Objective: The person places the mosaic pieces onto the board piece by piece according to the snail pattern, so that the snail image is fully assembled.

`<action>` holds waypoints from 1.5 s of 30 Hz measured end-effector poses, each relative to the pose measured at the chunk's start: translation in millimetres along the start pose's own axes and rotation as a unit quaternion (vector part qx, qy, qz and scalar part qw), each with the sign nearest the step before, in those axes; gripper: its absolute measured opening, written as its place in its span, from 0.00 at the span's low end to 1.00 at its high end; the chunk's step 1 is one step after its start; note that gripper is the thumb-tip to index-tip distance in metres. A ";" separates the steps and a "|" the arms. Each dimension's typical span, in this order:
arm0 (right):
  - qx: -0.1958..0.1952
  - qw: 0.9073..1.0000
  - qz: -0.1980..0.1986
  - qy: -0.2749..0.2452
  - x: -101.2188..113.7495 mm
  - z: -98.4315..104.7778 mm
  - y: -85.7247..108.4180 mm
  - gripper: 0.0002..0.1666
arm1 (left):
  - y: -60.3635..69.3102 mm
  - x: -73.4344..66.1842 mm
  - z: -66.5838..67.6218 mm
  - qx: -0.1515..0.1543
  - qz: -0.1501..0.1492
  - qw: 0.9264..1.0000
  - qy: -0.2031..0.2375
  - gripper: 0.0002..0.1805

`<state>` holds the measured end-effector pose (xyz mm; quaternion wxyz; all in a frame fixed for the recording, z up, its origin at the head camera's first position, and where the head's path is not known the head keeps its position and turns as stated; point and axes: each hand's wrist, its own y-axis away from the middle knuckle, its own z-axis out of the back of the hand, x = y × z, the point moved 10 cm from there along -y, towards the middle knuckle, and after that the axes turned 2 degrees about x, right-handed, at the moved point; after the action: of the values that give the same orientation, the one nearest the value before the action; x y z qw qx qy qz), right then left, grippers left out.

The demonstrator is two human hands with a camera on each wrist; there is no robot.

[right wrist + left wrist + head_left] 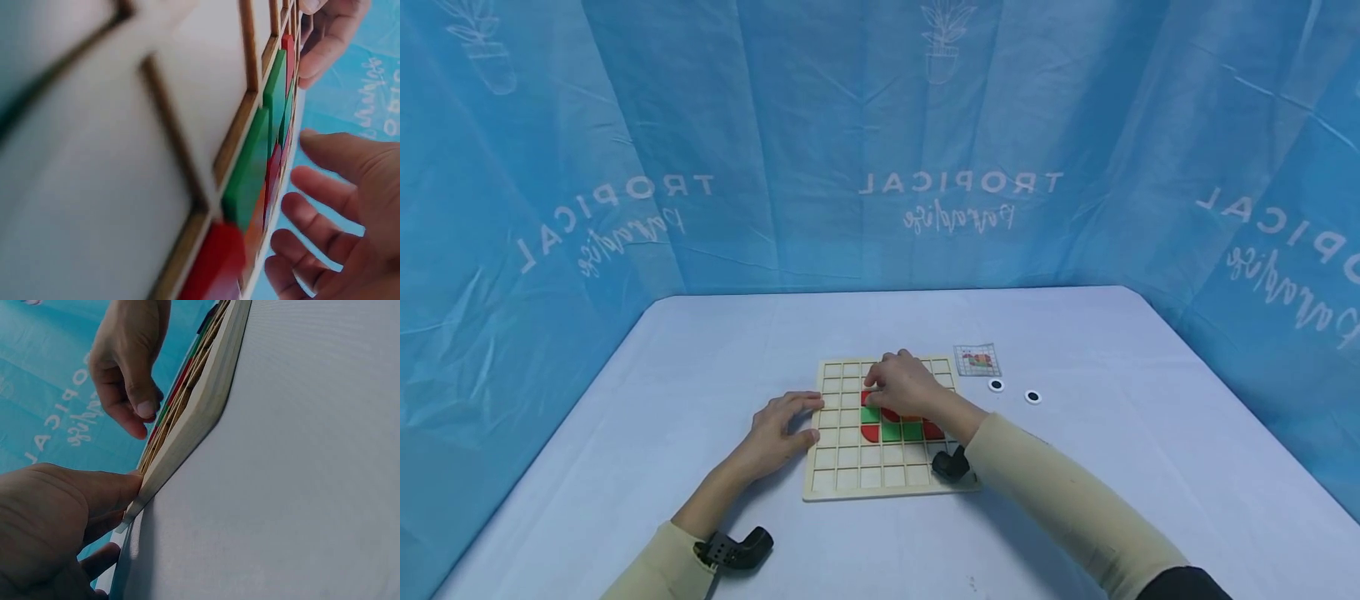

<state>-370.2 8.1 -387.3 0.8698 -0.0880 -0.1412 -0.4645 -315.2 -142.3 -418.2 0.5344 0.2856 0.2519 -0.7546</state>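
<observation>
A pale wooden grid board lies on the table, with red, green and orange pieces in some of its squares. My left hand touches the board's left edge with the thumb and fingers spread apart. Over the upper part of the board is my right hand, its fingertips at a red piece above a green piece. In the right wrist view, the fingers of this hand are loosely bent and apart, with nothing visible between them. The right hand and forearm hide part of the pieces and grid.
A small card with a coloured grid picture lies beside the board's upper right corner. Two white discs with black centres, one nearer and one farther right, lie on the white tablecloth. A blue printed curtain surrounds the table's back and sides.
</observation>
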 end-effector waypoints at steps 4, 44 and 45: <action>-0.019 1.000 -0.010 -0.020 -6.3 13.5 9.7 0.15 | 0.1 -1.8 -0.2 0.000 -0.004 1.000 -0.003 0.23; 0.009 0.996 -0.092 0.002 -106.4 23.4 103.1 0.19 | 1.5 -3.2 1.3 -0.001 -0.014 1.000 0.006 0.22; 0.008 0.996 -0.092 0.003 -106.5 23.3 103.1 0.20 | 1.5 -3.1 1.4 -0.001 -0.014 1.000 0.006 0.22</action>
<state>-344.4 155.1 -402.4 0.8247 -0.0662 -0.1502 -0.5412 -313.2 -141.6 -415.1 0.5227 0.2858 0.2600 -0.7599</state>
